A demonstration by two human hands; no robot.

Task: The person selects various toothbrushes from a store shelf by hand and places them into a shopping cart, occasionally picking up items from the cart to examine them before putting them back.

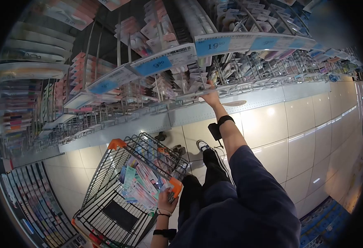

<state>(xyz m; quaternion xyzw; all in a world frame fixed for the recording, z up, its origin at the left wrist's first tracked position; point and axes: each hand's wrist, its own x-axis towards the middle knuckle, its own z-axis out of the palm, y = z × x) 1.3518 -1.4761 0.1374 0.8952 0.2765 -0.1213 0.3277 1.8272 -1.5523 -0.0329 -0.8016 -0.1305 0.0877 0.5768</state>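
Observation:
My left hand point(167, 202) is closed on the rim of a wire shopping cart point(97, 182), just beside its orange corner piece point(175, 187). Inside the cart, next to that hand, lies a pile of packaged goods point(142, 182) in pink, white and green. My right arm stretches forward to the shelving, where my right hand point(211, 98) reaches in at a low row of hanging packets point(189, 84). Its fingers are mostly hidden among the packets and the clear rail, so I cannot tell what they hold.
Price strips point(158, 65) run along the shelf fronts, with metal hooks full of carded packs point(86, 72) around them. Pale floor tiles point(268, 124) stretch off to the right. Boxed goods point(37, 202) stand at lower left, blue packs point(328, 223) at lower right.

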